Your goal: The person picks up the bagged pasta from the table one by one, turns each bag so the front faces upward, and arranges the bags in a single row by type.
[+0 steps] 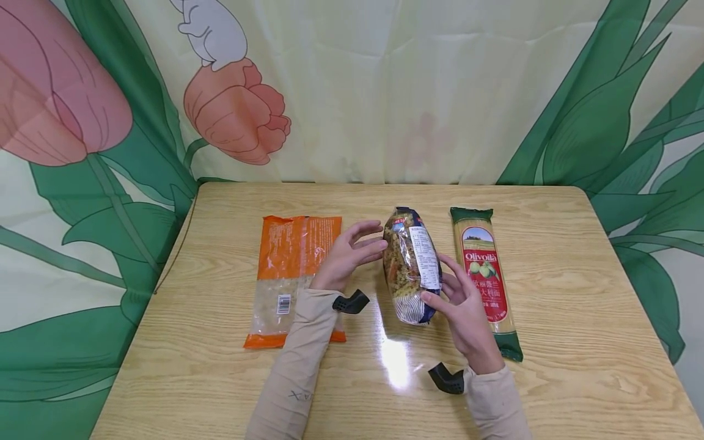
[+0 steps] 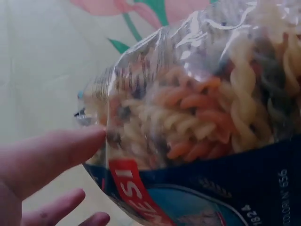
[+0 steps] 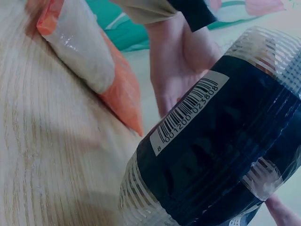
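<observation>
A clear and navy bag of twisted, multicoloured fusilli pasta [image 1: 400, 263] is between the two hands near the middle of the table. My right hand [image 1: 466, 315] holds its lower right side, thumb on the front and fingers at the side edge. On the bag's upper left edge rest the fairly straight fingers of my left hand [image 1: 352, 252]. One left digit touches the clear film in the left wrist view, beside the fusilli [image 2: 183, 117]. The right wrist view shows the bag's navy end with a barcode [image 3: 190, 110], tilted above the wood.
An orange and clear packet [image 1: 283, 256] lies left, partly under the left forearm. At the right lies a long spaghetti packet [image 1: 484, 269] with green ends and a red label, close to the right hand. A flowered curtain [image 1: 385, 91] hangs behind the wooden table [image 1: 572, 293].
</observation>
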Available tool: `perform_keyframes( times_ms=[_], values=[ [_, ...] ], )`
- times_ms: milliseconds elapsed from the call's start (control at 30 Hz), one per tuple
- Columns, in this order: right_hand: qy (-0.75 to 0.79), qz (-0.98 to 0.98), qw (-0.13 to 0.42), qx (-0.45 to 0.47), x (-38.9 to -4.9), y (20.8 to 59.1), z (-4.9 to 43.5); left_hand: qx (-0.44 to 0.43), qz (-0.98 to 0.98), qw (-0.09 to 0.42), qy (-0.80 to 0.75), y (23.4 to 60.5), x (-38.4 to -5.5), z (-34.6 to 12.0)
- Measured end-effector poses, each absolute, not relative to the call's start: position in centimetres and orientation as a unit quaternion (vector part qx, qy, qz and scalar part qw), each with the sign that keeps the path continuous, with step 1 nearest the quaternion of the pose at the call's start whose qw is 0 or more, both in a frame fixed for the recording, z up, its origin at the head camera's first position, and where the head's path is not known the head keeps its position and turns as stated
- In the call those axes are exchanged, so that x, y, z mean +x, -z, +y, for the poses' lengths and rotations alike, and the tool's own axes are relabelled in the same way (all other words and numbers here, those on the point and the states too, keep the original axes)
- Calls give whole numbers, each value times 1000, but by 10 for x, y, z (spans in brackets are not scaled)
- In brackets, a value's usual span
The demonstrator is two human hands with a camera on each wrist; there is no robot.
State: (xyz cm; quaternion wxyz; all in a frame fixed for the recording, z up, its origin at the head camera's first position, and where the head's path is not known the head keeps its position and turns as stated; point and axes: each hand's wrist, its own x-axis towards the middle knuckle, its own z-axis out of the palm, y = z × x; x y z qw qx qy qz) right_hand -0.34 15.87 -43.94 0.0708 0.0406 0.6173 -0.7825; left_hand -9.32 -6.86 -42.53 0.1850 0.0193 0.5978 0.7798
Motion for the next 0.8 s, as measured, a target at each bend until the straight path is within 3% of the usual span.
perform_keyframes(
  times_ms=[400,800],
  values=[
    [805,588,77,3,-3,444,160,25,505,328,-798,444,-97,-68],
    [767,634,104,-12,-4,435,167,3,507,259,-822,448,-93,-60]
  ],
)
